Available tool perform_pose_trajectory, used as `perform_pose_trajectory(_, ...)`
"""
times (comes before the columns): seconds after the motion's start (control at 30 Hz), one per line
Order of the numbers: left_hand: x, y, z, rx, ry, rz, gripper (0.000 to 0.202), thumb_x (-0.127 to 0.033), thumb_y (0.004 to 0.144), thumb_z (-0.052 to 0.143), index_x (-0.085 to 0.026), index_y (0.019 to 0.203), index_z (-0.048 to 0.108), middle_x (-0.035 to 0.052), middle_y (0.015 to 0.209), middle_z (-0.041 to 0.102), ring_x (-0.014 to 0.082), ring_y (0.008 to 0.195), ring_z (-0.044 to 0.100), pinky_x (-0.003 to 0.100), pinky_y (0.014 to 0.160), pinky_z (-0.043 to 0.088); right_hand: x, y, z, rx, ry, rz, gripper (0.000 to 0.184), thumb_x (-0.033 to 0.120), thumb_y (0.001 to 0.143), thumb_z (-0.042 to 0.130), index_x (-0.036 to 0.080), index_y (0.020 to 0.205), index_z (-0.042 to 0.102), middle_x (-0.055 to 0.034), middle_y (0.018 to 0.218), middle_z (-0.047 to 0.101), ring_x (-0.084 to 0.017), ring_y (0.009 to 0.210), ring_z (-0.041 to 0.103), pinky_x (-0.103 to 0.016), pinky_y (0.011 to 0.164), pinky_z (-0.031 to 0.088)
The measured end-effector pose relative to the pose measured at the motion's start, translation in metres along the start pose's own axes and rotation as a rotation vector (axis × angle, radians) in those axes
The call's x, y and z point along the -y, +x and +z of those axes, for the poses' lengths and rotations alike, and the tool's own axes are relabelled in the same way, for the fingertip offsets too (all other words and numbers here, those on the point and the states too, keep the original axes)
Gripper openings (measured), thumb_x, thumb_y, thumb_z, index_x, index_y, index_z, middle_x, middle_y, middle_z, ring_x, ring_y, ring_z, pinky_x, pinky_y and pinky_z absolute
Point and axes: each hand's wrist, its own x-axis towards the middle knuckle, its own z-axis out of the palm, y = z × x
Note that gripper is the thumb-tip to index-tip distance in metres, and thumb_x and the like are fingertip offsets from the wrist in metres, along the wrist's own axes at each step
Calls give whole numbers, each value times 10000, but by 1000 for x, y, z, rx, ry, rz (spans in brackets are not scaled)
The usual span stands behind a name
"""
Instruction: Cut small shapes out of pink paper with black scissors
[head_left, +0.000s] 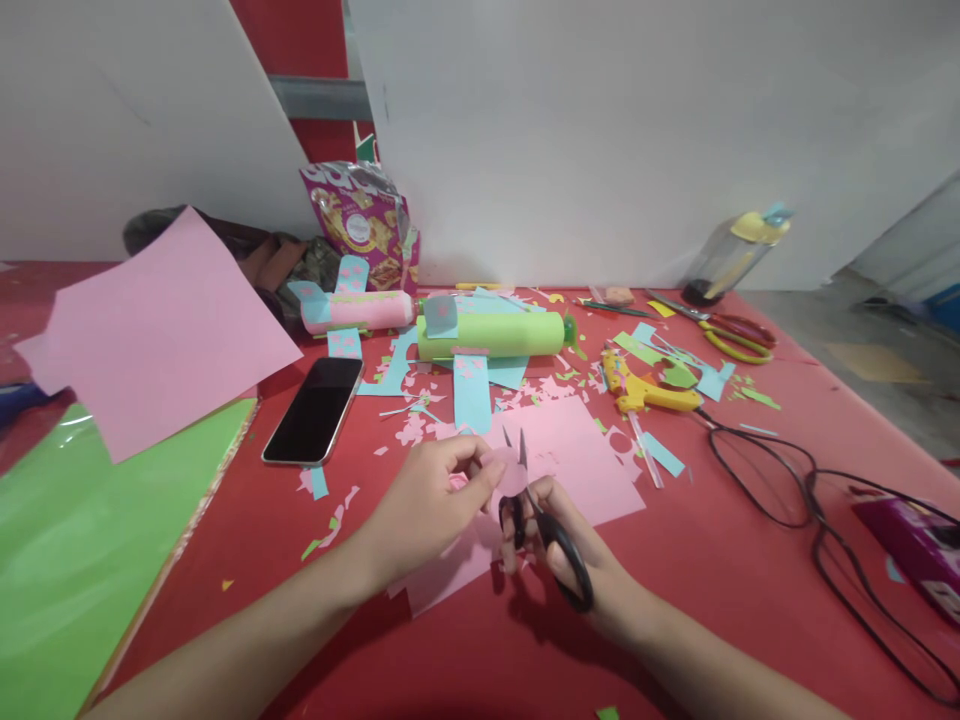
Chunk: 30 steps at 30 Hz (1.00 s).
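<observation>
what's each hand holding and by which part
Left hand: a pink paper piece, by its edge. Right hand: scissors, by the handles.

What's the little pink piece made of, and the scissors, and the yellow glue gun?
Little pink piece: probably matte paper or thin card; it's flat, thin and has no shine.
Scissors: the pointed grey blades look like smooth metal; the black handles are probably plastic, being thick rounded loops.
Yellow glue gun: likely smooth hard plastic, judging by its even bright colour and moulded shape.
</observation>
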Motion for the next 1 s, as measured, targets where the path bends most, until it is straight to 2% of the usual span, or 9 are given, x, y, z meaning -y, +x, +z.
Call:
perform_pose_trajectory(0.47,2,1,0,-11,-3,-1,272,-267,800,392,-168,547,403,-37,543,442,101,558,444,214,551,342,0,0,0,33,52,-7,376,538,723,522,225,833,346,7,707,492,-126,603,458,-288,591,341)
perform_pose_trajectory(0.77,0,2,-14,34,108,6,284,-338,792,433,-167,569,470,-36,535,502,109,546,466,226,548,340,3,2,1,96,131,-2,378,530,710,544,219,813,358,20,693,463,-123,595,467,-302,600,360)
perform_pose_trajectory(1.0,2,2,-15,67,138,44,268,-324,788,436,-165,580,494,-35,552,517,106,558,472,216,547,343,3,1,0,119,117,14,376,529,715,538,217,824,358,22,679,477,-126,606,478,-305,616,366)
